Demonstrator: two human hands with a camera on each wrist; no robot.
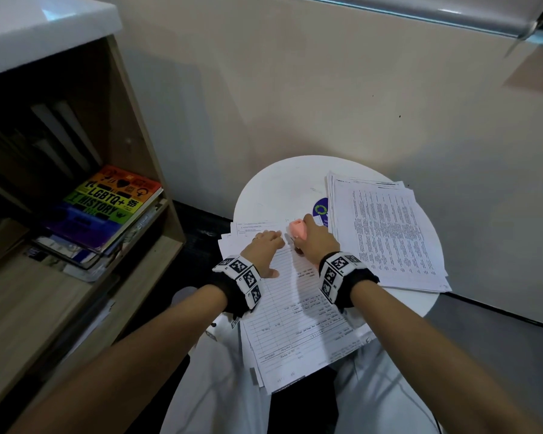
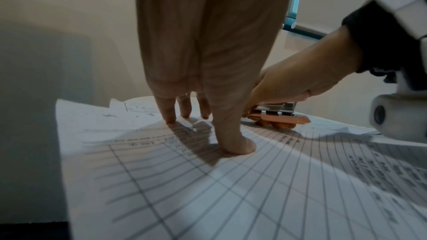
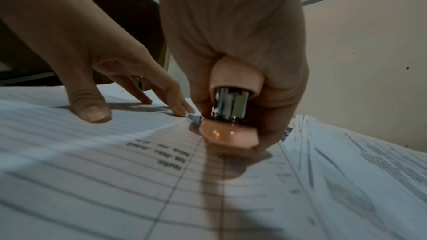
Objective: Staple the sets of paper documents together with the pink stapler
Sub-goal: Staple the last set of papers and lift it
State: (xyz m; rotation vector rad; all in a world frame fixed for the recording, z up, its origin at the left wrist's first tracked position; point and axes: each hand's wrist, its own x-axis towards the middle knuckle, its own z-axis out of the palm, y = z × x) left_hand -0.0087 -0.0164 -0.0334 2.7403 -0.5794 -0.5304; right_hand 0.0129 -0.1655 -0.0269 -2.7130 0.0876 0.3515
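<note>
A set of lined printed sheets [image 1: 298, 311] lies on the round white table [image 1: 279, 186] and overhangs its near edge. My left hand [image 1: 265, 245] presses straight fingertips [image 2: 171, 119] and thumb on the sheets [image 2: 208, 189] near their far end. My right hand [image 1: 315, 239] grips the pink stapler [image 1: 297, 228] at the sheets' far edge. In the right wrist view the stapler [image 3: 231, 116] shows its metal magazine and pink base, clamped in my right hand [image 3: 231, 52] over the paper [image 3: 115, 180]. The stapler's base [image 2: 279, 118] sits just right of my left hand [image 2: 208, 61].
A second stack of printed pages [image 1: 386, 233] covers the table's right side. A blue-and-green sticker [image 1: 321, 209] shows on the tabletop. A wooden shelf [image 1: 132, 170] with books [image 1: 104, 208] stands left. A beige wall [image 1: 326, 98] runs behind the table.
</note>
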